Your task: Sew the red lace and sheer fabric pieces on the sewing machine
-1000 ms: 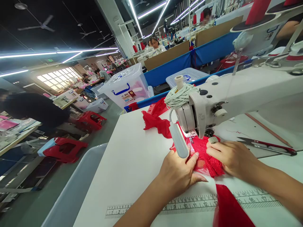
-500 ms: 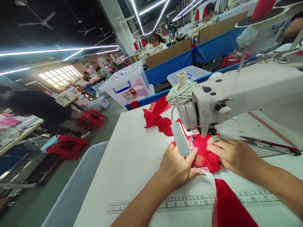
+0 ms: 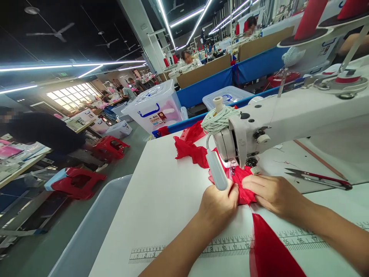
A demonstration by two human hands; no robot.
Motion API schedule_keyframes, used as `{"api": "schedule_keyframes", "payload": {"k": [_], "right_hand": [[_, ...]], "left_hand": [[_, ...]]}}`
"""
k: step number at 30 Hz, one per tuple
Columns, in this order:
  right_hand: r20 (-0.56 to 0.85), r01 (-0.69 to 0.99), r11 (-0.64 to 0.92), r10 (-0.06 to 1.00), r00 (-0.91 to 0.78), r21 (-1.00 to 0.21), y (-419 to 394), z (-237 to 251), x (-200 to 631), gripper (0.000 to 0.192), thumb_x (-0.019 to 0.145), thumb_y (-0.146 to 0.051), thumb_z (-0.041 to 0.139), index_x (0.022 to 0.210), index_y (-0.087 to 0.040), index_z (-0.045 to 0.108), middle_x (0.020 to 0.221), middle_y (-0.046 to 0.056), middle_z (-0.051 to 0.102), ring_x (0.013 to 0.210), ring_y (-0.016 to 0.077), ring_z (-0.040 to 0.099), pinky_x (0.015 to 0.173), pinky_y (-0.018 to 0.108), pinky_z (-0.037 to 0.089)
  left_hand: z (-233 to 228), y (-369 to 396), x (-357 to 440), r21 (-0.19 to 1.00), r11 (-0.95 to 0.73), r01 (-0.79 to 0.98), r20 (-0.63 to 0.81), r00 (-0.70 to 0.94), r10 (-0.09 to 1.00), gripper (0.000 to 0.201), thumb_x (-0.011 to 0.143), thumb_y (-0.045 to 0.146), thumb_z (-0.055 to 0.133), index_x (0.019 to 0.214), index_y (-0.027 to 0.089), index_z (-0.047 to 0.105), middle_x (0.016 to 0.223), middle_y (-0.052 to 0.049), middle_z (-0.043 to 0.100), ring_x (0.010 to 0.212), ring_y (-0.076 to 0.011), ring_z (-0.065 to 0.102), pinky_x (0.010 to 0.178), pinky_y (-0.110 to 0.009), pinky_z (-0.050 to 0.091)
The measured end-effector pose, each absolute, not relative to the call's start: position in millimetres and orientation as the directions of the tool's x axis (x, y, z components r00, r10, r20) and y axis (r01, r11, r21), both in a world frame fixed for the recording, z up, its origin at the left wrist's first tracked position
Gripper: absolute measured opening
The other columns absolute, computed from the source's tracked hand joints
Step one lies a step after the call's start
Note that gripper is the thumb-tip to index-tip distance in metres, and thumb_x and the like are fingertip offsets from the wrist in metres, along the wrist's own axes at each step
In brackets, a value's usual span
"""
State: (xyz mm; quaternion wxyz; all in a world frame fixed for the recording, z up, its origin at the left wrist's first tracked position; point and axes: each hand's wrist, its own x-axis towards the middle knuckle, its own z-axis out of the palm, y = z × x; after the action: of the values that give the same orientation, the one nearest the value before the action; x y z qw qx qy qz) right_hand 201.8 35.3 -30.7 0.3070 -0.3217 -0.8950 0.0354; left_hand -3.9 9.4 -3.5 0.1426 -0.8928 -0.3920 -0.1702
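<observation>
Red lace fabric (image 3: pixel 244 195) lies under the needle area of a white sewing machine (image 3: pixel 288 119). My left hand (image 3: pixel 220 202) is closed on the fabric's left side, its thumb bent in against the fingers. On the right side of the fabric my right hand (image 3: pixel 271 192) pinches the lace between thumb and fingers. A grey-white lamp head (image 3: pixel 216 171) on a bendable neck hides part of the cloth and my left fingertips. More red fabric (image 3: pixel 191 148) trails behind to the left, and a smooth red piece (image 3: pixel 272 246) hangs toward me.
Thread snips (image 3: pixel 319 179) and a brown stick (image 3: pixel 321 159) lie right of my right hand. A ruler scale (image 3: pixel 227 246) marks the white table (image 3: pixel 135 200). A grey bin (image 3: pixel 92 223) adjoins the table's left edge. Beyond stand a clear plastic box (image 3: pixel 157 105), red stools (image 3: pixel 83 182) and people.
My left thumb has drawn in from stretched out, and the left fingers have closed on the cloth. My right hand has shifted slightly left with the lace. The view has moved a little.
</observation>
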Motion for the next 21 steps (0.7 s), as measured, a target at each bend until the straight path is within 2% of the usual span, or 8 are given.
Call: {"api": "schedule_keyframes", "payload": {"k": [1, 3, 5, 7, 9, 13, 17, 21], "right_hand": [[0.52, 0.56, 0.766, 0.633, -0.573, -0.316, 35.1, -29.4, 200.9, 0.03, 0.079, -0.004, 0.04, 0.09, -0.023, 0.06, 0.086, 0.003, 0.068, 0.068, 0.0146, 0.06, 0.056, 0.024, 0.042], [0.506, 0.565, 0.708, 0.703, -0.5, -0.424, 35.0, -25.2, 199.7, 0.024, 0.084, -0.008, 0.039, 0.086, -0.024, 0.058, 0.074, 0.001, 0.064, 0.06, 0.0138, 0.057, 0.052, 0.023, 0.041], [0.486, 0.554, 0.65, 0.759, -0.434, -0.52, 35.5, -20.7, 199.0, 0.021, 0.088, -0.014, 0.038, 0.076, -0.024, 0.052, 0.062, -0.002, 0.056, 0.05, 0.0126, 0.051, 0.046, 0.022, 0.039], [0.459, 0.534, 0.598, 0.801, -0.384, -0.597, 36.2, -17.5, 198.3, 0.026, 0.09, -0.02, 0.038, 0.065, -0.025, 0.041, 0.054, -0.004, 0.048, 0.044, 0.0116, 0.045, 0.042, 0.022, 0.037], [0.426, 0.534, 0.546, 0.838, -0.342, -0.645, 36.6, -15.9, 197.4, 0.031, 0.091, -0.024, 0.038, 0.06, -0.025, 0.033, 0.05, -0.005, 0.044, 0.041, 0.0112, 0.043, 0.04, 0.023, 0.035], [0.406, 0.544, 0.516, 0.856, -0.319, -0.661, 35.8, -14.9, 195.1, 0.03, 0.091, -0.027, 0.039, 0.061, -0.026, 0.037, 0.05, -0.005, 0.049, 0.043, 0.0121, 0.047, 0.044, 0.024, 0.039], [0.44, 0.515, 0.563, 0.827, -0.35, -0.646, 34.2, -13.7, 194.2, 0.01, 0.086, -0.025, 0.046, 0.08, -0.025, 0.054, 0.072, 0.0, 0.063, 0.057, 0.0128, 0.058, 0.052, 0.023, 0.046], [0.516, 0.569, 0.612, 0.784, -0.346, -0.549, 34.0, -13.2, 198.2, 0.024, 0.066, -0.008, 0.042, 0.078, -0.025, 0.054, 0.067, -0.003, 0.056, 0.048, 0.0104, 0.048, 0.045, 0.021, 0.04]], "left_hand": [[-5.3, 11.8, -5.5, -0.028, -0.659, 0.751, 0.412, 0.61, 0.677, 0.024, 0.084, 0.002, 0.041, 0.086, 0.016, 0.061, 0.085, -0.007, 0.065, 0.066, -0.015, 0.06, 0.045, -0.022, 0.04], [-5.9, 17.7, -9.1, 0.323, -0.617, 0.717, 0.327, 0.527, 0.784, 0.027, 0.087, 0.004, 0.036, 0.093, 0.017, 0.059, 0.095, -0.008, 0.066, 0.06, -0.0118, 0.06, 0.044, -0.02, 0.043], [-2.8, 23.6, -11.5, 0.694, -0.377, 0.614, 0.116, 0.421, 0.899, 0.026, 0.092, 0.013, 0.032, 0.096, 0.017, 0.058, 0.085, -0.005, 0.065, 0.046, -0.0092, 0.056, 0.041, -0.021, 0.044], [1.9, 27.5, -11.6, 0.862, -0.11, 0.494, -0.085, 0.354, 0.931, 0.028, 0.095, 0.021, 0.03, 0.096, 0.017, 0.058, 0.067, 0.001, 0.057, 0.038, -0.0085, 0.05, 0.037, -0.021, 0.041], [4.9, 28.8, -9.2, 0.899, -0.063, 0.433, -0.103, 0.35, 0.931, 0.021, 0.093, 0.025, 0.038, 0.099, 0.019, 0.058, 0.065, 0.002, 0.055, 0.044, -0.0103, 0.053, 0.041, -0.022, 0.043], [-0.5, 26.6, -0.9, 0.837, -0.311, 0.45, 0.158, 0.345, 0.925, 0.015, 0.078, 0.018, 0.06, 0.092, 0.021, 0.056, 0.077, 0.001, 0.058, 0.07, -0.0145, 0.056, 0.061, -0.025, 0.048], [-9.6, 24.1, 2.9, 0.759, -0.409, 0.506, 0.28, 0.313, 0.908, 0.018, 0.083, 0.013, 0.049, 0.068, 0.021, 0.043, 0.063, 0.004, 0.045, 0.06, -0.012, 0.044, 0.059, -0.025, 0.039], [-10.5, 21.9, -1.8, 0.705, -0.469, 0.532, 0.317, 0.355, 0.88, 0.03, 0.092, 0.019, 0.042, 0.063, 0.021, 0.035, 0.062, 0.003, 0.041, 0.06, -0.0125, 0.041, 0.06, -0.027, 0.037]]}}
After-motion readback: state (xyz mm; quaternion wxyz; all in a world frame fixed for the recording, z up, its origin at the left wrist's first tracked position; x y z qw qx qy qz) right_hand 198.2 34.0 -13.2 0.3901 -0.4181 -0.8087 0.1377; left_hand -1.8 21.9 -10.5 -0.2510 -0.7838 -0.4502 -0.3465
